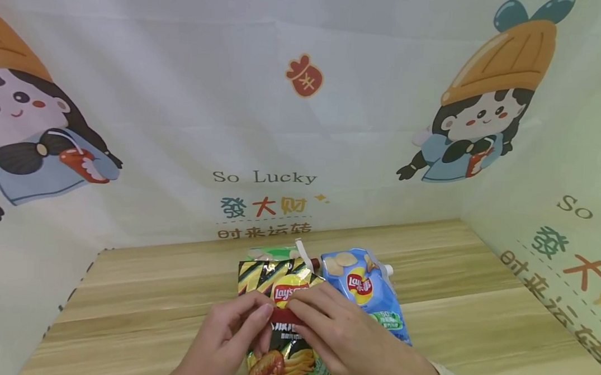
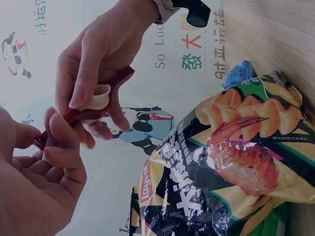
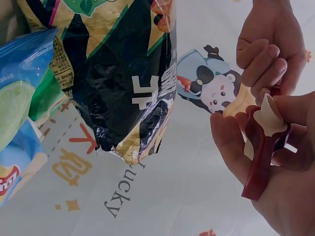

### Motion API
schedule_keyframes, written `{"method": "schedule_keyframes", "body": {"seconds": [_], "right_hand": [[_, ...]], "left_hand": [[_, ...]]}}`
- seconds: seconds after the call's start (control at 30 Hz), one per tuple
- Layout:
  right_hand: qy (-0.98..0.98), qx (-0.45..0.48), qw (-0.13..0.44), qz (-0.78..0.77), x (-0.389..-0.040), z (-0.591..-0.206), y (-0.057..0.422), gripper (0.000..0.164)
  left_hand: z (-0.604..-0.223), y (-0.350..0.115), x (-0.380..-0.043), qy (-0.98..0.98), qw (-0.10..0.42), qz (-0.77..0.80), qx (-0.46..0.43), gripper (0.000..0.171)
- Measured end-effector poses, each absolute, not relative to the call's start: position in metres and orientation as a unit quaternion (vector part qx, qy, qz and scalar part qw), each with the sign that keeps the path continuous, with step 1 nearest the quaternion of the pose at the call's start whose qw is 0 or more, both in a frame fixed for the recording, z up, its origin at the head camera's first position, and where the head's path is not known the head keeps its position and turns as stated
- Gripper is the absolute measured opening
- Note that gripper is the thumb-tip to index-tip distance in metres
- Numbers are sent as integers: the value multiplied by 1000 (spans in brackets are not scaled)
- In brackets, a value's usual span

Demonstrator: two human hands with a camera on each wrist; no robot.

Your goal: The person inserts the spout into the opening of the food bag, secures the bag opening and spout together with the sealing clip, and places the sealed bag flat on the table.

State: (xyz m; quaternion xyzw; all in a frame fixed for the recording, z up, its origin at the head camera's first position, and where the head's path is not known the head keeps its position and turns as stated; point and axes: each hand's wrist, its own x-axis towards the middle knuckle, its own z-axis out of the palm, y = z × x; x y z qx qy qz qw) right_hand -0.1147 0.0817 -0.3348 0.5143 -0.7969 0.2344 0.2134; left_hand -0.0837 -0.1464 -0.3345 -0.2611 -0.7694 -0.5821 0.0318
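Note:
Both hands hold a dark red clip (image 2: 121, 82) with a cream-white curved piece, in front of a black and gold Lay's chip bag (image 1: 293, 361). At one end the clip is pinched by my left hand (image 1: 228, 332). My right hand (image 1: 354, 338) grips its middle, with the thumb over the cream-white piece (image 3: 268, 117). In the head view only a red strip shows between the fingertips. Both wrist views show the clip apart from the bag. The bag carries a picture of a grilled wing.
A blue Lay's bag (image 1: 344, 270) with a white cap (image 1: 388, 269) at its edge is behind the right hand. A green bag (image 1: 272, 254) and a white strip (image 1: 304, 253) show behind the black bag. Printed cloth (image 1: 184, 93) walls the wooden table (image 1: 139, 298).

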Motion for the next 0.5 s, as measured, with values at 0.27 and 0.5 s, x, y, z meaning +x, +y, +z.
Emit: {"method": "schedule_keyframes", "body": {"seconds": [0.27,0.5], "right_hand": [[-784,521,216,260,-114,-336,84,31],[-772,515,212,305,-119,-337,87,31]], "left_hand": [[-335,-149,-87,-751,-9,-602,-272,28],[-335,-147,-87,-760,7,-604,-239,24]]}}
